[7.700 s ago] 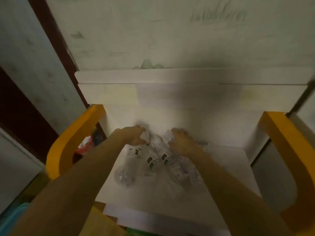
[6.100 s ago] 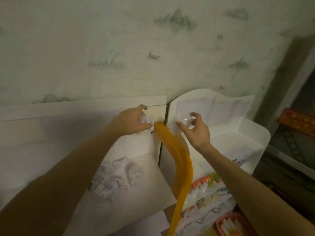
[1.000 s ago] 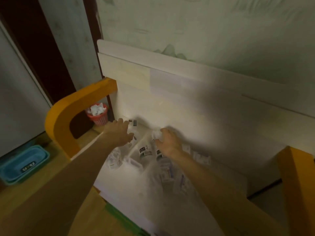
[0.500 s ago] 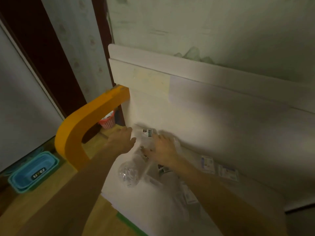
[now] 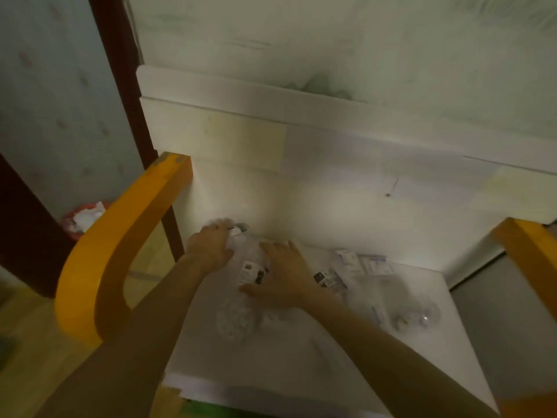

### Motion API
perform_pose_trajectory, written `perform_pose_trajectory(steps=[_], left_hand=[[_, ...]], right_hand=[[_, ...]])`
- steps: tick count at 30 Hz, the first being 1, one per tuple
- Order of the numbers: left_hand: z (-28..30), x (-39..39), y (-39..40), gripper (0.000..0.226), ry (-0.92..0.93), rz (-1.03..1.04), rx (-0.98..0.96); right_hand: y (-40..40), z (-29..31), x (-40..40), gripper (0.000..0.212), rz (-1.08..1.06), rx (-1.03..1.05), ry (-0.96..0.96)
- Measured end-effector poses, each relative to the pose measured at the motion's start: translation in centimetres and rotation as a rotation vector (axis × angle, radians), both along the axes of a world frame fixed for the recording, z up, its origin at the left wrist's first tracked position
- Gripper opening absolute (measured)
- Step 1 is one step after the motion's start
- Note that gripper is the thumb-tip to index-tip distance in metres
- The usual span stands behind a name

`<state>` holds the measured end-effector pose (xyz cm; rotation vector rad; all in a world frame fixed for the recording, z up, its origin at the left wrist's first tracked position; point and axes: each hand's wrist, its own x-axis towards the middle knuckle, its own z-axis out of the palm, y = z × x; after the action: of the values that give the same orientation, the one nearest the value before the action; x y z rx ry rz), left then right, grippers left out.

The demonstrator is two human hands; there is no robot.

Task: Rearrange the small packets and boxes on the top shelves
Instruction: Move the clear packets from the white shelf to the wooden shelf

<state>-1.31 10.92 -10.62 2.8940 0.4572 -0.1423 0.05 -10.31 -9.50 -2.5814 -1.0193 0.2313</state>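
Several small clear packets with black-and-white labels lie on the white top shelf (image 5: 301,351). My left hand (image 5: 209,247) is at the shelf's back left corner, fingers curled on a small packet (image 5: 239,229) against the back panel. My right hand (image 5: 286,274) lies flat with fingers spread over a labelled packet (image 5: 251,273). More packets (image 5: 330,279) lie to its right, small white boxes (image 5: 361,262) sit along the back wall, and a round clear packet (image 5: 416,316) rests near the right side. Another clear packet (image 5: 236,319) lies below my right hand. The picture is dim and blurred.
Orange curved side rails stand at the left (image 5: 120,251) and right (image 5: 533,251) of the shelf. A tall white back panel (image 5: 301,176) closes the rear. A red basket of white paper (image 5: 83,218) sits on the floor at left, beside a dark door frame (image 5: 120,86).
The view has shifted right, showing the right rail. My left hand reached further into the back corner onto a packet. My right hand spread flat over the labelled packet.
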Motion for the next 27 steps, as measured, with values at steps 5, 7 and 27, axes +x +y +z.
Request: perform_pose_trajectory(steps=[5,7,27], left_hand=[[2.8,-0.1,-1.6,0.058,-0.164,0.016,-0.176],[4.0,-0.2,-3.1,0.058,-0.209,0.008,-0.174],[16.5,-4.2,-34.9,0.080,-0.722,-0.152,-0.440]], right_hand=[[-2.9,2.4,-1.1,0.110,-0.191,0.197,0.002],[-4.2,3.7,-1.3,0.113,-0.238,0.216,-0.050],[-33.2,13.7,-8.4,0.112,-0.489,0.538,-0.417]])
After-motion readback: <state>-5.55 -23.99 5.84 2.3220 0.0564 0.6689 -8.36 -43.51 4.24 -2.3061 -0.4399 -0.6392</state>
